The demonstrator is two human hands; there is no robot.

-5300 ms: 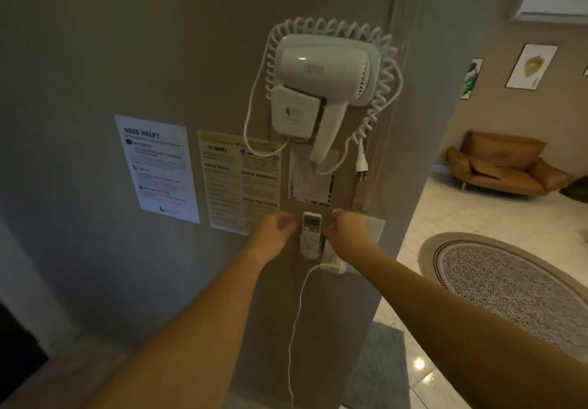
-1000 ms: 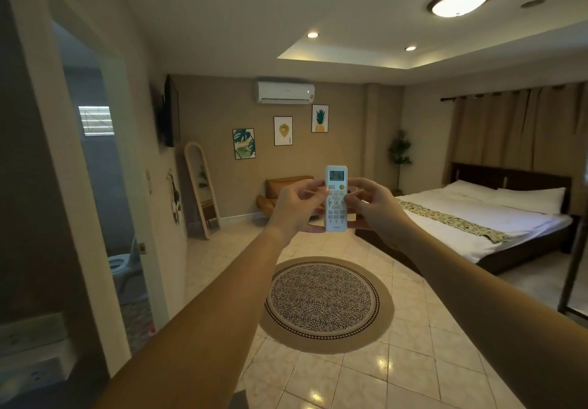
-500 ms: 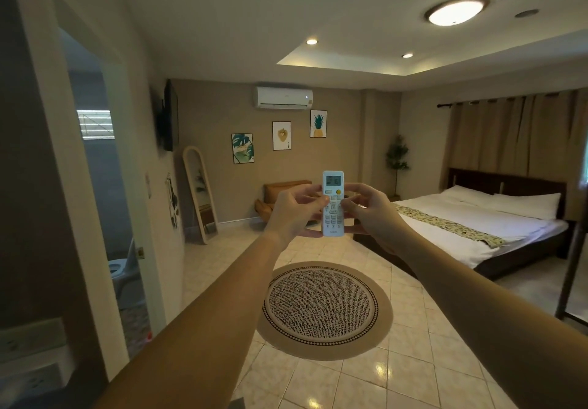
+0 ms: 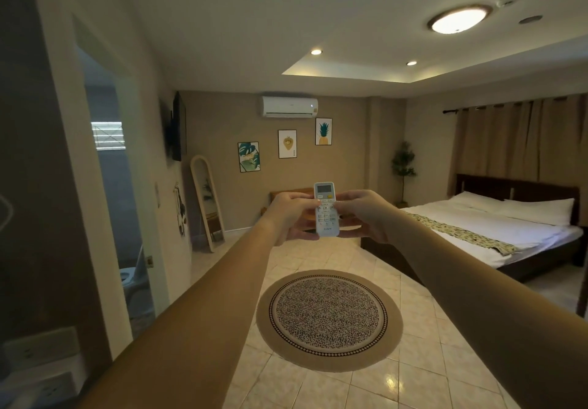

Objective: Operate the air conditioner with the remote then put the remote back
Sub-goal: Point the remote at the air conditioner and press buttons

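Upright at frame centre, the remote [image 4: 326, 209] sits pinched between left hand [image 4: 292, 214] and right hand [image 4: 362, 213], below the air conditioner [image 4: 289, 106].

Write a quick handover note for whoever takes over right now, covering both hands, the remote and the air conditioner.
Left hand: shut on the remote, held upright at its left edge.
Right hand: shut on the remote from the right, thumb over the buttons.
Air conditioner: high on the far wall, above the framed pictures; the remote faces it. Whether it is running cannot be told.
Done: remote is in hand and aimed.
Left: finish the button press, then return the remote to its holder, which is out of view.
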